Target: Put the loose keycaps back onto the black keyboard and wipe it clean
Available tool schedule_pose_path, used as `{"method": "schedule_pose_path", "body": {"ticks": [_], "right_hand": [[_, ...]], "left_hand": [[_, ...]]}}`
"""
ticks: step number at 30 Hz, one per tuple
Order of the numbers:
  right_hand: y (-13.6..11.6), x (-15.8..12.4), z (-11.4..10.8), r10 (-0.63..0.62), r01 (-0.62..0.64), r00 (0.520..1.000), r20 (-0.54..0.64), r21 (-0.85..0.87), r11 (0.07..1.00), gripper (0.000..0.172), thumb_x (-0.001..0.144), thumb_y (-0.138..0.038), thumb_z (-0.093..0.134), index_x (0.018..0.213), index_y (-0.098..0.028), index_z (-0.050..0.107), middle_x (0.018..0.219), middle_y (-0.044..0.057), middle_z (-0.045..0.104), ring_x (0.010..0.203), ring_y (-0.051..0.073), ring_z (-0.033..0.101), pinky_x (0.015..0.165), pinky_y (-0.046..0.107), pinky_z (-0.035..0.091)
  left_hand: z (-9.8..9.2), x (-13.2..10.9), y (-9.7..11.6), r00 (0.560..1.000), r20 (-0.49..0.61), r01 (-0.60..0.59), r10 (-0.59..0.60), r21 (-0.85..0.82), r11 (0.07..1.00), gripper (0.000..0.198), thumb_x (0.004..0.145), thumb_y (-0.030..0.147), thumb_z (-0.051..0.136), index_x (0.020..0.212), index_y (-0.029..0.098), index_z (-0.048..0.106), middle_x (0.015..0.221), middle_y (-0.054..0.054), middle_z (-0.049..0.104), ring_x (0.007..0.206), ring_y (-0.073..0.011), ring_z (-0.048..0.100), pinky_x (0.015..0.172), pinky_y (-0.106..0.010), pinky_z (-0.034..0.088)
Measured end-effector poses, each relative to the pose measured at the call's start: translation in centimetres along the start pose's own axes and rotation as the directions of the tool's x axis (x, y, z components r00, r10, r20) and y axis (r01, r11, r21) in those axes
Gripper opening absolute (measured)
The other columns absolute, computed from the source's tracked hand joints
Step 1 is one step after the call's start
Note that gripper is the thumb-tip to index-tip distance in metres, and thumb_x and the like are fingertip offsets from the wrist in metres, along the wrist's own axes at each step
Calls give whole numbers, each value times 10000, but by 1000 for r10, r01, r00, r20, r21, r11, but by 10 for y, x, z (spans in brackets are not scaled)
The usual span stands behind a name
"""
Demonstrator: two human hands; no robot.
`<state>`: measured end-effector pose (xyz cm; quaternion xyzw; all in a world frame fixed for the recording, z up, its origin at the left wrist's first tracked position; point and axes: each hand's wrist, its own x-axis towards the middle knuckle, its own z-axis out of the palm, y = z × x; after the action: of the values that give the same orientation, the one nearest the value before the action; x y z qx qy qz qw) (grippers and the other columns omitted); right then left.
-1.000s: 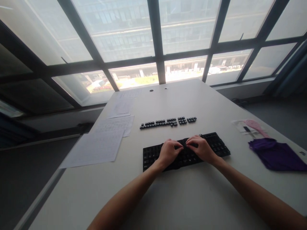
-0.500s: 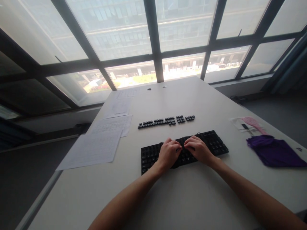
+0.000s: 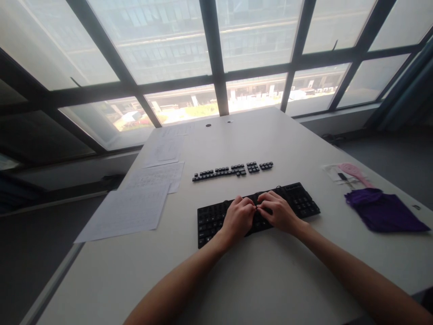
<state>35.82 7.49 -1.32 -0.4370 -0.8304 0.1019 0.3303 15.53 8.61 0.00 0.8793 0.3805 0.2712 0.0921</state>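
A black keyboard (image 3: pixel 213 219) lies slightly slanted on the white table, its middle covered by both hands. Over its centre, my left hand (image 3: pixel 239 216) has fingers bent into a pinch, the tips close against those of the other hand. From the right, my right hand (image 3: pixel 275 210) meets it with thumb and forefinger also drawn together. Whatever sits between the fingertips is too small to make out. Behind the keyboard, loose black keycaps (image 3: pixel 219 172) stand in neat rows, split into several groups.
Printed paper sheets (image 3: pixel 125 212) run along the left side of the table (image 3: pixel 257 140). To the right lie a purple cloth bag (image 3: pixel 385 210), a pink handled object (image 3: pixel 355 174) and a small dark-ended brush-like tool (image 3: pixel 343 177). Large windows (image 3: pixel 257 40) stand beyond the far edge.
Both hands stay at the middle of the keyboard, with the fingertips shifting only slightly. The whole view has moved a little, so everything appears slightly further left.
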Motion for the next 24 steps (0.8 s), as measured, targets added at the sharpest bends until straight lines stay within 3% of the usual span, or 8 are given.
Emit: {"method": "schedule_pose_path", "body": {"ticks": [14,24], "right_hand": [[0,-1,2,29,-29,999,14,-36,999,191,965,-219,617,785,-235,678,1019,59,692,944,235,613,855,406,526],[-3,0,9,66,-67,998,18,33,997,167,965,-215,620,809,-224,678,1003,55,665,941,223,614,891,404,513]], "left_hand": [[-1,-2,2,999,48,4,-4,12,1000,232,982,152,570,816,202,723,987,-56,714,907,-227,570,845,-358,538],[-4,-9,-6,999,41,10,-8,-44,999,174,982,174,590,893,202,737,1017,-54,714,950,-214,605,890,-345,534]]}}
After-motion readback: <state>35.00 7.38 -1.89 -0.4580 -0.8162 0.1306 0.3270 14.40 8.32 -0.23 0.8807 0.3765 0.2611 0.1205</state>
